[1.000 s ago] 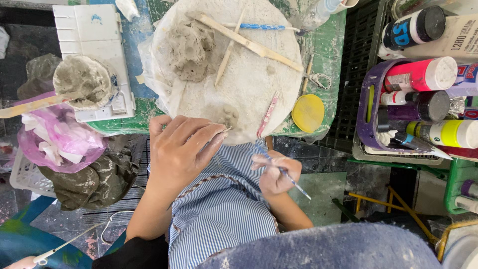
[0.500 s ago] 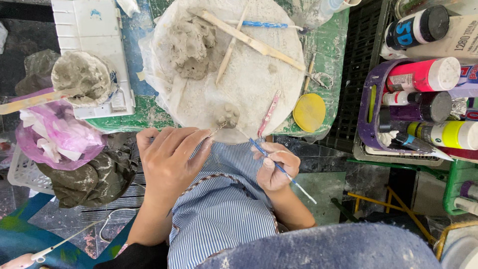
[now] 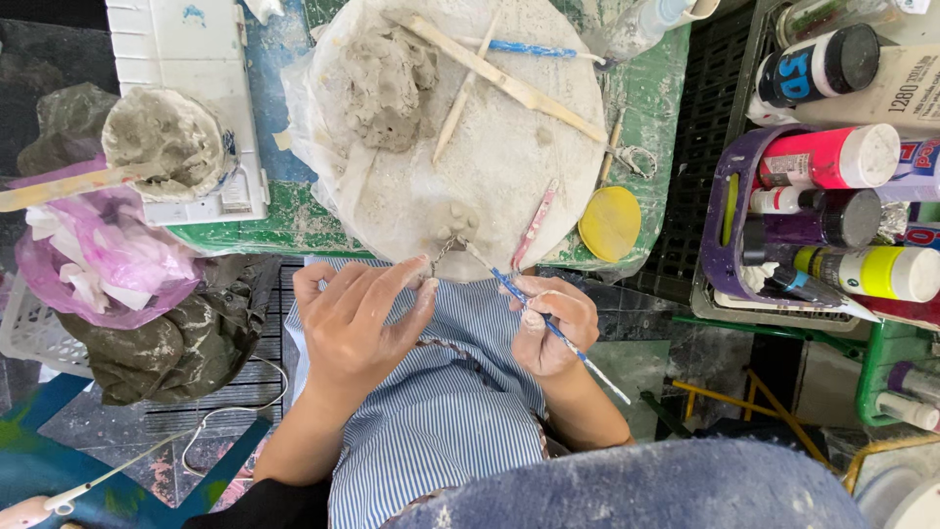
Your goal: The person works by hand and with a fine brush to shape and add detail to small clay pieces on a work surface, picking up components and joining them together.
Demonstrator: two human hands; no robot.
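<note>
The left hand (image 3: 357,318) is hovering just below the near edge of a round, clay-dusted white board (image 3: 470,147), its grip loose, fingers spread and curled, fingertips close to a small knobbly clay piece (image 3: 455,223) sitting at the board's near rim; whether they are touching the piece cannot be told. The right hand (image 3: 553,323) is pinching a thin blue-handled modelling tool (image 3: 548,323) in a narrow grip, and the tool's tip is slanting up toward the same clay piece.

Further back on the board a rough grey lump of clay (image 3: 387,78) is lying, wet-looking and dimpled, beside several flat wooden sticks (image 3: 509,78) crossing one another and a blue-patterned tool (image 3: 534,49). A pink-flecked tool (image 3: 536,223) is resting near the right rim. The board is sitting on a green, paint-stained surface (image 3: 656,108), where a round yellow lid (image 3: 609,223) is lying just beside it.

To the left, a clay-coated bowl (image 3: 162,142) is standing on a white box (image 3: 186,59), with a pink plastic bag (image 3: 98,260) of crumpled white scraps and a muddy grey cloth (image 3: 171,343) below. To the right, a purple basket (image 3: 729,225) is holding paint bottles (image 3: 832,157) laid on their sides: pink, black and yellow-green. A blue-striped apron (image 3: 441,411) is covering the person's lap.
</note>
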